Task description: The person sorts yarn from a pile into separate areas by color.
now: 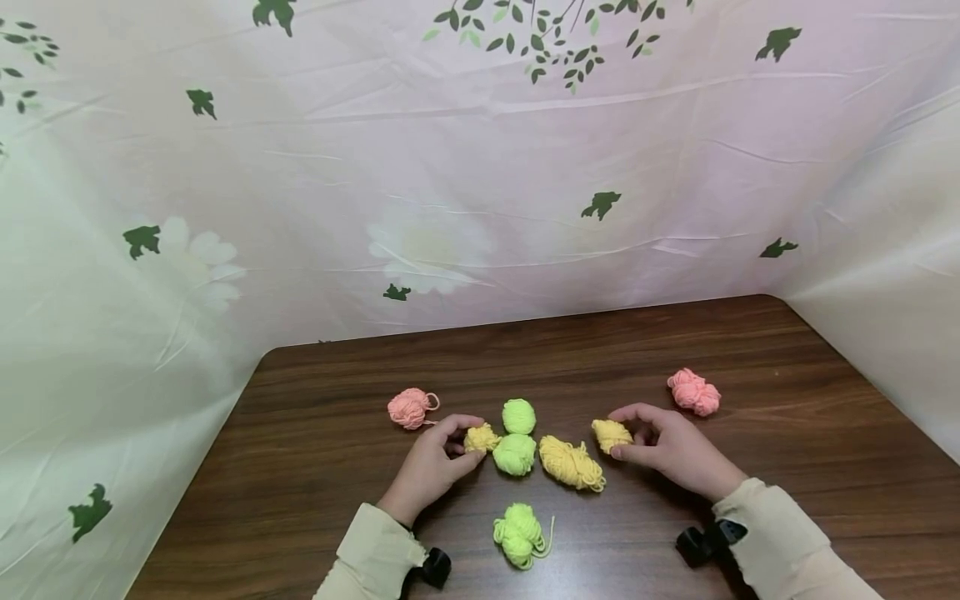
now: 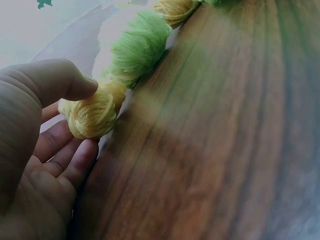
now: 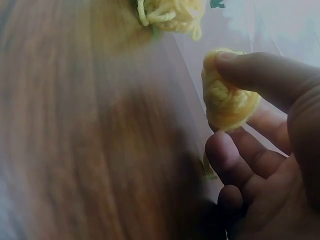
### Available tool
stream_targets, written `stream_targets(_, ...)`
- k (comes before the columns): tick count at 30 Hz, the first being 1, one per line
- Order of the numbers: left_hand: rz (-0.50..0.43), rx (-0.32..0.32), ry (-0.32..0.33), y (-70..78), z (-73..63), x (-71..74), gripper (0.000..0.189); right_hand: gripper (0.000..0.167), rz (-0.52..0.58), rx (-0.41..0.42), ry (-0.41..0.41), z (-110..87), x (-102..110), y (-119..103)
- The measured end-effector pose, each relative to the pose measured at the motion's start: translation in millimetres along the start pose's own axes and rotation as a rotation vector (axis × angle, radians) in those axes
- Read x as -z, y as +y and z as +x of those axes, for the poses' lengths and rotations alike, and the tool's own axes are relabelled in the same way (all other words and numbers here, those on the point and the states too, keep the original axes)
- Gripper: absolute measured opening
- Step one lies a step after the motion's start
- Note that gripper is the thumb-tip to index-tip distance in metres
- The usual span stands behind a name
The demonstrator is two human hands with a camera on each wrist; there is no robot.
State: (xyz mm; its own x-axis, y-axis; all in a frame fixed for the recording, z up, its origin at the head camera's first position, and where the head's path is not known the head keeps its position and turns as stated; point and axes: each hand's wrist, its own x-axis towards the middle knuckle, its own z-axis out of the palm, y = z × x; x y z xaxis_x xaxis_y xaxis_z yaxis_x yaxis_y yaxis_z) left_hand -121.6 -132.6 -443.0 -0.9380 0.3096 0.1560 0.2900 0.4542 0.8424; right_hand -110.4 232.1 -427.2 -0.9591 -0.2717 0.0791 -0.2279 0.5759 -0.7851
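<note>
Between thumb and fingers, my left hand (image 1: pixel 435 465) pinches a small yellow yarn ball (image 1: pixel 481 438); the left wrist view shows the thumb on top of this yellow yarn (image 2: pixel 92 117). Right beside it sit two green yarn balls, one (image 1: pixel 514 454) in front of the other (image 1: pixel 519 417). My right hand (image 1: pixel 675 450) grips another small yellow yarn ball (image 1: pixel 611 436) by its right side, seen in the right wrist view as a yellow bundle (image 3: pixel 227 100) under the thumb. A longer yellow yarn skein (image 1: pixel 572 463) lies between the green balls and the right hand's ball.
A pink yarn ball (image 1: pixel 409 408) with a loose end lies behind the left hand. Another pink yarn bundle (image 1: pixel 693 392) is at the back right. Nearer the front rests a green yarn bundle (image 1: pixel 519 536) with a trailing strand. A patterned cloth (image 1: pixel 480 183) hangs behind the wooden table (image 1: pixel 315 392).
</note>
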Motion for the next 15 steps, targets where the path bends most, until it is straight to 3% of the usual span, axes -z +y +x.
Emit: stream_targets(15,-0.003,0.005,-0.005,0.8,-0.5,-0.2,0.037,0.039,0.021,0.001,-0.047,-0.1,-3.5,0.5)
